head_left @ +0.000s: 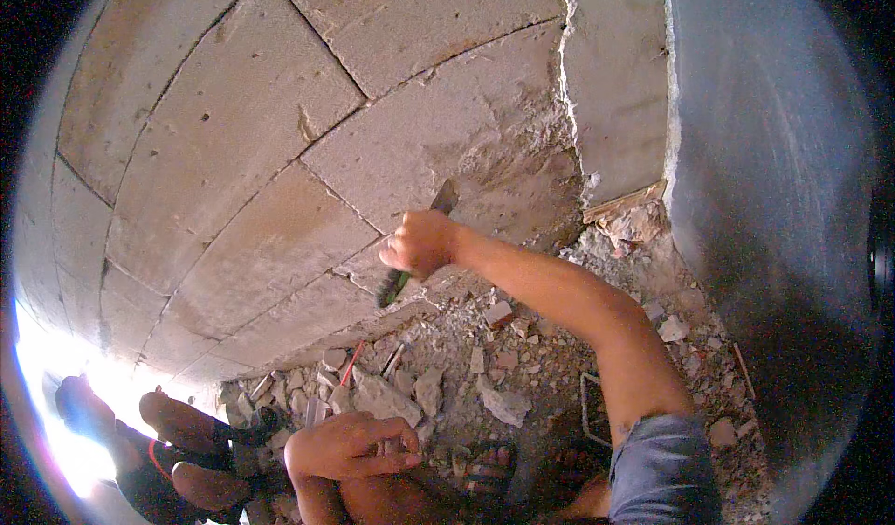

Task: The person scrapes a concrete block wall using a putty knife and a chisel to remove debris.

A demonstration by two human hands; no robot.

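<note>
My right hand [424, 243] is wrapped round the handle of a scraper [446, 197] with a flat grey metal blade. The black-and-green handle end sticks out below the fist. The blade's tip lies at the surface of the block wall [373, 152], beside a rough, chipped patch [508, 175]; whether it touches cannot be told. Lower down, near my knee, my left hand [354, 446] is closed with its fingers curled, and nothing shows in them.
Broken masonry [382, 399] and rubble cover the ground along the wall's foot, with a thin red stick [352, 362] among it. My sandalled feet [489, 462] stand in the debris. A smooth grey wall [774, 152] rises on the right. Another person's knees [186, 422] show at lower left.
</note>
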